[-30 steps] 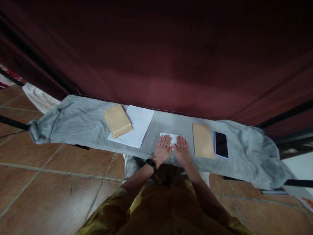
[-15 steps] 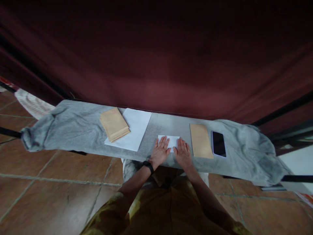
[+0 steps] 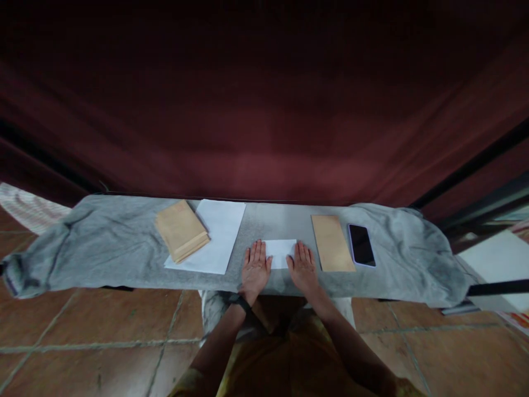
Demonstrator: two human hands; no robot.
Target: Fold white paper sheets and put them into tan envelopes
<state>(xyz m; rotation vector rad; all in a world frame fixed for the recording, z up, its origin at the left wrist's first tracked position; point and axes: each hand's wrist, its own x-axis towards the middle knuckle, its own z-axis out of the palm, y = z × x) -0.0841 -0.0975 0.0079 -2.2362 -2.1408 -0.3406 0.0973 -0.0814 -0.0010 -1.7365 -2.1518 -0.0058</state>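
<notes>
A small white sheet of paper (image 3: pixel 281 253), apparently folded, lies flat on the grey cloth in front of me. At its left edge rests my left hand (image 3: pixel 255 271), palm down with the fingers stretched forward. My right hand (image 3: pixel 303 268) lies flat the same way along the paper's right edge. Both thumbs point inward over the paper, and neither hand grips anything. Just right of my right hand is a single brown envelope (image 3: pixel 333 243).
Grey cloth (image 3: pixel 124 259) covers the narrow bench. To the left, a stack of brown envelopes (image 3: pixel 182 230) sits partly on larger white sheets (image 3: pixel 223 237). A phone (image 3: pixel 362 245) lies at the right. Behind the bench hangs a dark red curtain (image 3: pixel 264 138).
My left hand has slid left, off the paper's face to its edge, showing more of the paper. My right hand has stayed at the right edge. The camera view has shifted slightly.
</notes>
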